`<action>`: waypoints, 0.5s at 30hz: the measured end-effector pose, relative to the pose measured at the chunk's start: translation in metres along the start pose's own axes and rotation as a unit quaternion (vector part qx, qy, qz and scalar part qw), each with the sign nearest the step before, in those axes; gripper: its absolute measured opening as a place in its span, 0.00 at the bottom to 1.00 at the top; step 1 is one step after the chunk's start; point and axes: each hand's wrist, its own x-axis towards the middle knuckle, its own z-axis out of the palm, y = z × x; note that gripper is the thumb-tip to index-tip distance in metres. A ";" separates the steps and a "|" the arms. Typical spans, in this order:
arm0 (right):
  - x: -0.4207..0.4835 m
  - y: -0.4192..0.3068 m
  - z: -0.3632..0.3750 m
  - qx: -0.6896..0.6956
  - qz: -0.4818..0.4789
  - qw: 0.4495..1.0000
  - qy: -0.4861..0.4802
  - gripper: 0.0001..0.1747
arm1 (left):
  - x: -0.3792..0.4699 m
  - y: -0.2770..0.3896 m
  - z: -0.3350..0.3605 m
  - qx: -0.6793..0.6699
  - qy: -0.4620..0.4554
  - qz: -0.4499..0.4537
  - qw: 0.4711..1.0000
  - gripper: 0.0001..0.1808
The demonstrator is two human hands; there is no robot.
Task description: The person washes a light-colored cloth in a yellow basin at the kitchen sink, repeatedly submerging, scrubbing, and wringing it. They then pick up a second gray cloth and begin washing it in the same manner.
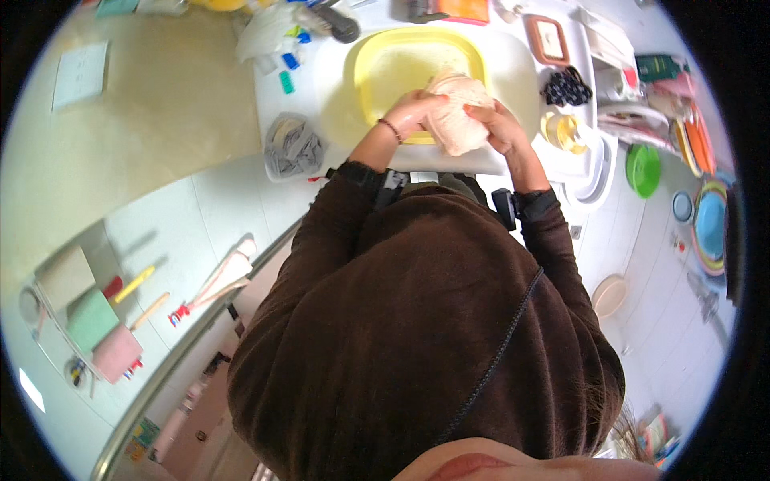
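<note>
A bunched, pale pink cloth [460, 114] is held up between both hands over the near right part of a yellow plastic basin [360, 78]. My left hand [415, 111] grips the cloth's left side, with a dark beaded bracelet at the wrist. On the right side, my right hand [500, 127] has its fingers and thumb closed on the same cloth. The basin sits in a white washbasin [517, 84]. Its bottom looks pale yellow, and I cannot tell how much water it holds.
At right on the white counter are a soap dish [547, 39], a black patterned scrunchie [566, 86] and a bottle of yellow liquid [563, 132]. A clear container of grey cloth [295, 144] stands at left. Near it lie a green clip [286, 82] and a blue clip [290, 60].
</note>
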 end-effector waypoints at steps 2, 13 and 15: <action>0.025 0.003 0.033 0.002 0.043 0.999 -0.014 0.36 | -0.031 0.007 -0.031 -0.007 0.084 0.045 0.995 0.24; 0.107 0.055 0.205 -0.037 0.176 0.952 -0.249 0.35 | -0.167 -0.057 -0.191 0.626 0.490 -0.021 0.607 0.27; 0.121 0.076 0.221 -0.004 0.186 0.952 -0.243 0.32 | -0.191 -0.062 -0.192 0.560 0.522 0.035 0.642 0.23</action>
